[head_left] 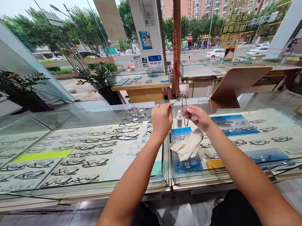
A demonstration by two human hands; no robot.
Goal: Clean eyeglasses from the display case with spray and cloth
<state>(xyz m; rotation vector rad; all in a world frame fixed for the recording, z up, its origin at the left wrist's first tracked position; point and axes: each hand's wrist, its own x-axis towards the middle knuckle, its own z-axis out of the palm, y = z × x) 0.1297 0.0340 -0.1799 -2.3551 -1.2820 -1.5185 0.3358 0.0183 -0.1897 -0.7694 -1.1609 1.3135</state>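
My right hand [197, 117] pinches a pair of eyeglasses [186, 119] and holds them upright on edge above the glass counter. To their left, my left hand [161, 121] is closed with a thin dark rod [176, 101] between its fingertips. The rod points toward the top of the eyeglasses; whether it is a tool or a temple arm, I cannot tell. A small white bottle [179, 119] stands between the hands, just beyond them. Below lies a crumpled beige cloth [188, 146] on the counter top.
The glass display counter [170, 180] holds rows of eyeglasses [83, 140] on both sides. A brown wooden board [237, 83] stands tilted at the back right. Behind are a smaller display case [141, 87], a wooden pole [176, 39] and potted plants [99, 82] by the windows.
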